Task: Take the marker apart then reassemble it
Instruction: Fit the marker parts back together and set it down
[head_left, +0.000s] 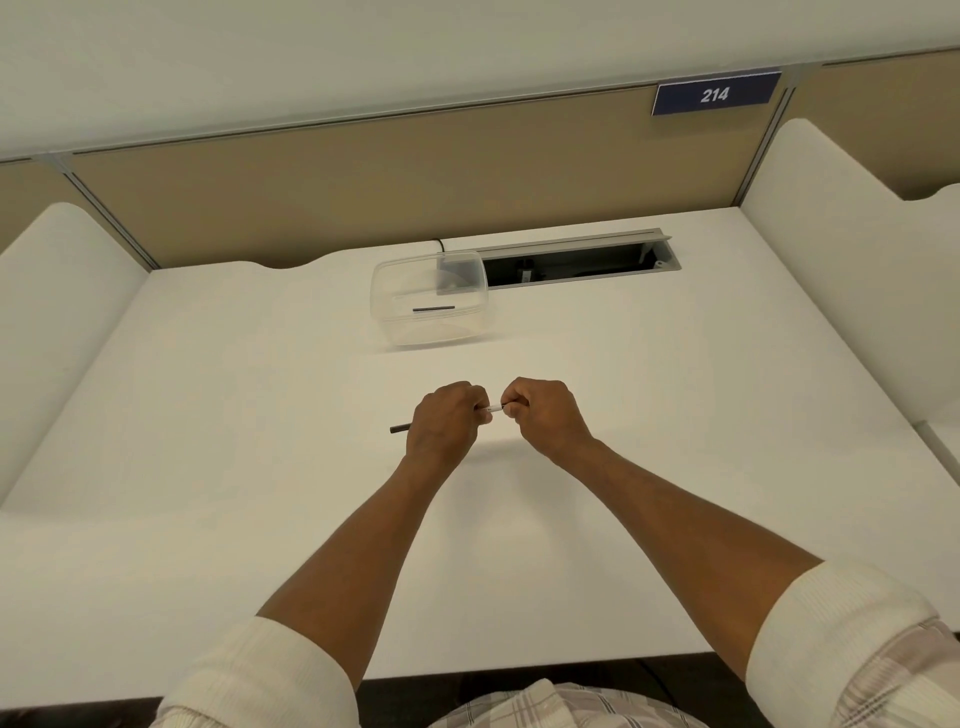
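Observation:
Both hands hold a thin marker (399, 428) over the middle of the white desk (260, 415). My left hand (444, 422) is closed around its dark barrel, whose end sticks out to the left. My right hand (540, 410) pinches the white part (496, 408) that shows in the small gap between the hands. The rest of the marker is hidden inside the fists.
A clear plastic container (429, 296) lies on the desk behind the hands, with a dark thin piece (434, 308) inside. Right of it is an open cable slot (576, 260). White side dividers flank the desk; a tan partition with a "214" sign (716, 93) stands behind.

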